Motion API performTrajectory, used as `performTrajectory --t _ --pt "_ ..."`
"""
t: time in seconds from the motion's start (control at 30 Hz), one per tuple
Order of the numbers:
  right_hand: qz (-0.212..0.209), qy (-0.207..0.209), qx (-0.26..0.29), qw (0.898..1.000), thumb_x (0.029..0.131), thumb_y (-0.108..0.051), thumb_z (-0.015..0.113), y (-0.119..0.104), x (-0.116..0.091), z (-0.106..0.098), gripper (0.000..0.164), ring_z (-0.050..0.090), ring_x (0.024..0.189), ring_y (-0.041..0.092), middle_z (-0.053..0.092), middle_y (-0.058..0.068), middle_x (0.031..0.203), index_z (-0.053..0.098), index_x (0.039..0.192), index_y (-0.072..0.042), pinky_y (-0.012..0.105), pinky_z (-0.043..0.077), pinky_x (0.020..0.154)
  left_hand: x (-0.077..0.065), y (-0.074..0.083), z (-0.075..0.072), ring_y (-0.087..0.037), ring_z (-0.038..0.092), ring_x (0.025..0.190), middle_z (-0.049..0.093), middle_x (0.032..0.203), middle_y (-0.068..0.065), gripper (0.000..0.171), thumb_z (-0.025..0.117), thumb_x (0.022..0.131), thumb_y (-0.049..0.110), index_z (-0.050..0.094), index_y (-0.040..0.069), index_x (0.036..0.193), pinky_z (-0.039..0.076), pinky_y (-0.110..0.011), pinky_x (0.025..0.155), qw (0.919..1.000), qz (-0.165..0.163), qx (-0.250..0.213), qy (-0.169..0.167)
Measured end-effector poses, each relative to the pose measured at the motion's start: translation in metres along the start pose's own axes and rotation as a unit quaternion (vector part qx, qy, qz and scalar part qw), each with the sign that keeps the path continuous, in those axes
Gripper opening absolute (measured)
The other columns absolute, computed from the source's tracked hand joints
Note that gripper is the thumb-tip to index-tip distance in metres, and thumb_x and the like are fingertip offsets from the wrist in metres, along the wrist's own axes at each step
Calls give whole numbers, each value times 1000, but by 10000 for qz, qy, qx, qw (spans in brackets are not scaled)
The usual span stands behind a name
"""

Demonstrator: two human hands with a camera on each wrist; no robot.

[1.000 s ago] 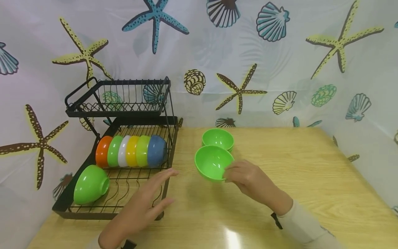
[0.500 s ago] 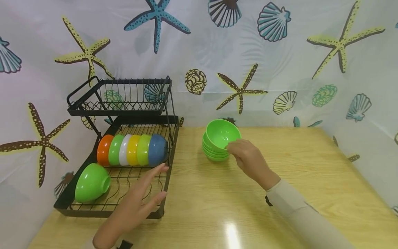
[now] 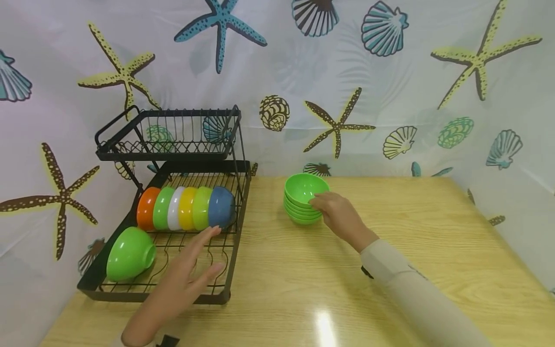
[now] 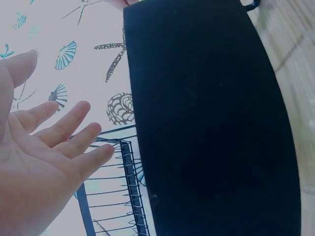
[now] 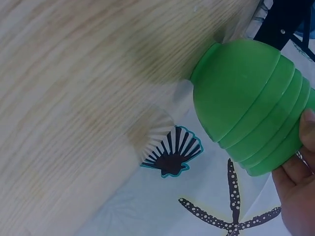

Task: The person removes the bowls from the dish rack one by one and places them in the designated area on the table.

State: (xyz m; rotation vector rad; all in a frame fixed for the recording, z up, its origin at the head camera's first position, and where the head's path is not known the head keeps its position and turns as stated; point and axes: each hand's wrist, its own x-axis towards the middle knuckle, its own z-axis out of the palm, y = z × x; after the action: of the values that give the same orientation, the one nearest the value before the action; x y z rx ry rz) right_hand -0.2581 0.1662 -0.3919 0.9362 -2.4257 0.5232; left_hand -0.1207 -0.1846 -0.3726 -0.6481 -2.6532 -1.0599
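My right hand [image 3: 341,215] pinches the near right rim of a bright green bowl [image 3: 299,189], the top one of a nested stack against the back of the table. In the right wrist view the stacked bowls [image 5: 246,93] show from the side, with thumb and fingers at the uppermost rim. My left hand [image 3: 179,279] holds nothing; its fingers are spread in front of the black dish rack [image 3: 225,295]. A large green bowl [image 3: 130,254] lies tipped on its side in the rack's front left corner.
Behind it in the rack, several small bowls [image 3: 186,208] stand on edge in a row, from orange to blue. The rack's upper tier [image 3: 162,157] overhangs the back. A patterned curtain [image 3: 269,62] walls the wooden table [image 3: 390,212] behind and at both sides.
My right hand has carried the green bowl back from the front of the stack and lowered it onto the others. My left hand has drifted slightly left.
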Motion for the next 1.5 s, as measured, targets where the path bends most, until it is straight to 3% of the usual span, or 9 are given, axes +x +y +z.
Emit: performTrajectory --t 0.27,0.5,0.7,0.87,1.2,1.5 --pt "163 -305 -140 9993 81 16 64 -1 0 0 28 63 109 34 70 15 106 71 103 1 44 51 94 -2 -3 0 -28 32 140 33 153 3 66 61 95 27 26 35 150 32 -63 106 9999 -108 11 -31" --pt "443 -535 -51 9976 90 -4 64 -5 1 -2 19 60 113 35 69 16 111 70 107 1 46 49 97 -4 -4 0 -28 32 139 33 153 3 63 59 96 30 27 35 149 33 -63 105 9999 -106 49 -54" --pt "401 -521 4 9978 90 -13 66 -8 -2 -3 29 56 119 37 66 16 117 66 116 1 48 46 101 -6 -2 -3 -31 32 139 33 153 0 61 59 96 33 28 34 149 33 -66 104 9997 -209 33 -99" --pt "314 -478 -45 9984 90 -18 68 -16 -14 -10 45 42 131 41 58 19 130 57 129 2 52 38 107 -5 -2 -8 -34 31 139 32 153 -4 61 59 96 31 29 33 149 33 -67 102 9998 -198 23 -58" --pt "195 -607 -56 9979 93 -27 64 -35 -46 -30 56 30 138 42 45 18 144 46 139 -1 58 33 109 -3 -5 -17 -34 33 137 38 149 -10 60 63 94 21 35 23 148 34 -63 104 9988 -66 262 416" --pt "324 -896 13 9955 96 -33 58 -52 -72 -47 60 27 141 39 38 11 150 38 146 -7 57 30 110 -4 -12 -34 -40 33 134 34 149 -15 60 58 97 29 31 20 149 34 -68 99 9940 -666 359 793"
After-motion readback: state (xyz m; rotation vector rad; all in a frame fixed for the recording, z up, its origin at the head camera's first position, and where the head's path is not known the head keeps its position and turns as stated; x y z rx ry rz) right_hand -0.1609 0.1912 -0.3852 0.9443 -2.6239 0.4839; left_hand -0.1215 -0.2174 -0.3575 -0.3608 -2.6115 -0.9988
